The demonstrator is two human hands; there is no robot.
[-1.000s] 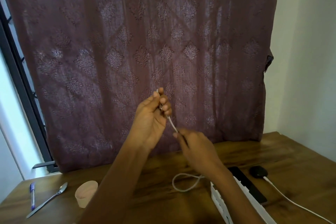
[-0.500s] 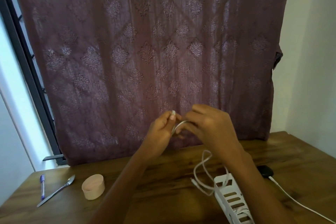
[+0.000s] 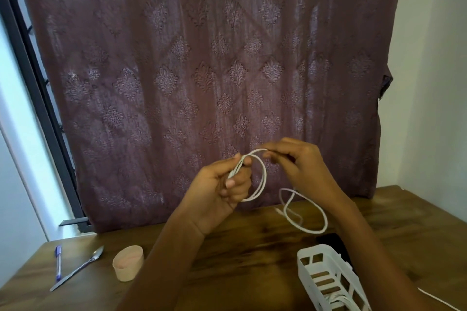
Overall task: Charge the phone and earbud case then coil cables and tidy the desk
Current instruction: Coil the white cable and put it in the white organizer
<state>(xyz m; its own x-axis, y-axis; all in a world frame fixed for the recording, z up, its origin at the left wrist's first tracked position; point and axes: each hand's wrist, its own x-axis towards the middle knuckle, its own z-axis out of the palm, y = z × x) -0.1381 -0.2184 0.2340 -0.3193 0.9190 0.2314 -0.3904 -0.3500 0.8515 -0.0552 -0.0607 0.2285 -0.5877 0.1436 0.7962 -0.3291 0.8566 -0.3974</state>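
Note:
A white cable [image 3: 262,179] is held up above the wooden desk [image 3: 242,255], wound into a small loop. My left hand [image 3: 222,189] grips the gathered end of the loop between thumb and fingers. My right hand [image 3: 300,161] pinches the cable at the top of the loop. The loose remainder of the cable hangs below my right hand and curls down onto the desk. A dark phone [image 3: 333,242] lies partly hidden behind my right forearm. The earbud case is out of sight.
A white slotted plastic basket [image 3: 326,283] stands at the front right, with another white cable [image 3: 437,300] beside it. A pink cup [image 3: 127,262], a spoon [image 3: 80,266] and a blue pen [image 3: 58,262] lie at the left. A maroon curtain [image 3: 202,70] hangs behind the desk.
The cable went from a single strand stretched between my hands to a loop. My right hand rose from the desk to the left hand's level, and the tail lifted with it.

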